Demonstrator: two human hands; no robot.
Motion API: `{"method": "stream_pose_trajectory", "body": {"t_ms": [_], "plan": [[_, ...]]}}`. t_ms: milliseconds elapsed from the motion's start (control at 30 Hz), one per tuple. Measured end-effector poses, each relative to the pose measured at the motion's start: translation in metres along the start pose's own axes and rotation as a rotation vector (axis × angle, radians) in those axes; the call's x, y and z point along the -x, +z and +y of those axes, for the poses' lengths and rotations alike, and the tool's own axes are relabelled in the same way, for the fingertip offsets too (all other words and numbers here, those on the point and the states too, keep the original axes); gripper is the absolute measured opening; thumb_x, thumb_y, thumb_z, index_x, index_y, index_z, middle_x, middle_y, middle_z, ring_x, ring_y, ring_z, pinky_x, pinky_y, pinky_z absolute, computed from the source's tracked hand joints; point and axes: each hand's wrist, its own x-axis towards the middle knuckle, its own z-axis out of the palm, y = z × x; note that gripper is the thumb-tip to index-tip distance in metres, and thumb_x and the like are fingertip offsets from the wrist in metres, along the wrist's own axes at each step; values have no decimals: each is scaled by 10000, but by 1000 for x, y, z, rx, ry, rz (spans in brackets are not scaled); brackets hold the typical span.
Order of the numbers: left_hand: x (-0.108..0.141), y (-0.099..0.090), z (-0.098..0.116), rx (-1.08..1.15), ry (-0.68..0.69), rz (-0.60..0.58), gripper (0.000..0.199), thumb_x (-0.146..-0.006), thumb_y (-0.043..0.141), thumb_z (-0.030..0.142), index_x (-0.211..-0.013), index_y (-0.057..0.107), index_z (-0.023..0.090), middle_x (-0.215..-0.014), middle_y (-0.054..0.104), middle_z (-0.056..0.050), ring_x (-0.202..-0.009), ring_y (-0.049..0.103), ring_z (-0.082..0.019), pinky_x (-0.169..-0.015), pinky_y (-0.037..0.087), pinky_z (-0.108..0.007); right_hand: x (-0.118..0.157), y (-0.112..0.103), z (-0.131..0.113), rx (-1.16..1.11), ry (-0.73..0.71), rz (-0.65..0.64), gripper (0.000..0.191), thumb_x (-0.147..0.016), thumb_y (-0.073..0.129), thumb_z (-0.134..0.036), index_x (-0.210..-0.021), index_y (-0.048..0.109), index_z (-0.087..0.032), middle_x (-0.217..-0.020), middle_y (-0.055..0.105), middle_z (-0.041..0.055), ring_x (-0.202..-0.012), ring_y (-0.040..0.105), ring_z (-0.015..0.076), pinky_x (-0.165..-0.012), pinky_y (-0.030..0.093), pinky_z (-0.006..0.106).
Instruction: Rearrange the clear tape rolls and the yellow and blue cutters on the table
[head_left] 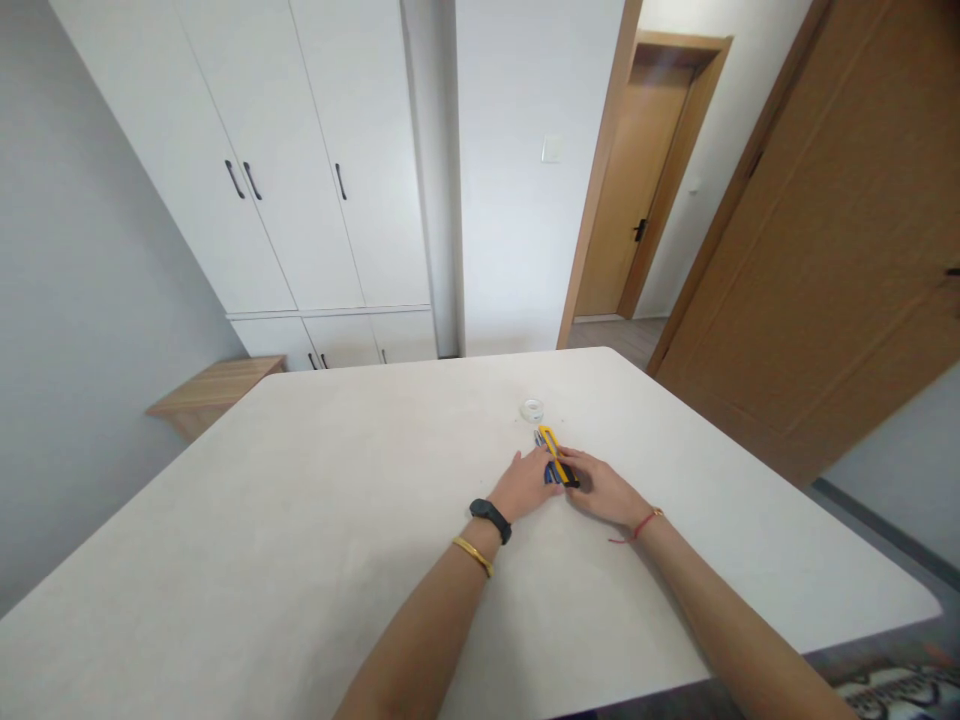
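A yellow and black utility knife (550,438) lies slanted on the white table, and my right hand (604,490) has its fingers closed along its right side, near the black end. Close against the knife's left is a small tool with dark blue handles (551,474) and a metal tip; its exact kind is mostly hidden by my fingers. My left hand (525,485) closes on this tool from the left, thumb toward me. Just beyond both tools rests a clear roll of tape (532,410).
The white table (337,490) spreads widely around my hands. Past its far edge stand a tall white cabinet (360,150) and a wooden doorway (637,180). A small wooden ledge (217,390) is at the far left, a brown door (825,230) at the right.
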Motion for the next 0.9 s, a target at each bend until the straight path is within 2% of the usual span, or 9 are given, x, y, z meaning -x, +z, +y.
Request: {"method": "stream_pose_trajectory", "body": {"t_ms": [267,533,767,900], "plan": [[-10,6,-12,-13,18,46,421,-846,585,308,-1244,482,219,-1479,411,-120,-1397,319,-259,-1125,180,-577,-1,7,11,-5,30,65,583,-666,566,-123,-1243,631,-184,-1374,550,109,-1251,525,299,-1084,391,460],[-14,7,-9,-9,-1,47,452,-838,592,280,-1271,474,219,-1510,364,-125,-1401,316,-258,-1127,179,-571,-1,7,11,-27,25,84,596,-656,562,-115,-1243,628,-191,-1359,561,104,-1247,525,298,-1089,381,463],[-13,7,-9,24,-3,33,612,-837,594,302,-1394,368,182,-1552,263,-165,-1446,200,-263,-1141,147,-557,0,12,15,-49,58,86,575,-653,566,-141,-1225,622,-143,-1360,545,156,-1248,518,307,-1081,379,483],[-9,4,-14,85,34,64,712,-821,622,336,-1438,312,162,-1566,213,-174,-1454,168,-262,-1151,181,-519,3,5,13,-80,82,119,550,-669,602,-191,-1217,610,-147,-1392,507,167,-1280,479,325,-1082,360,514]]}}
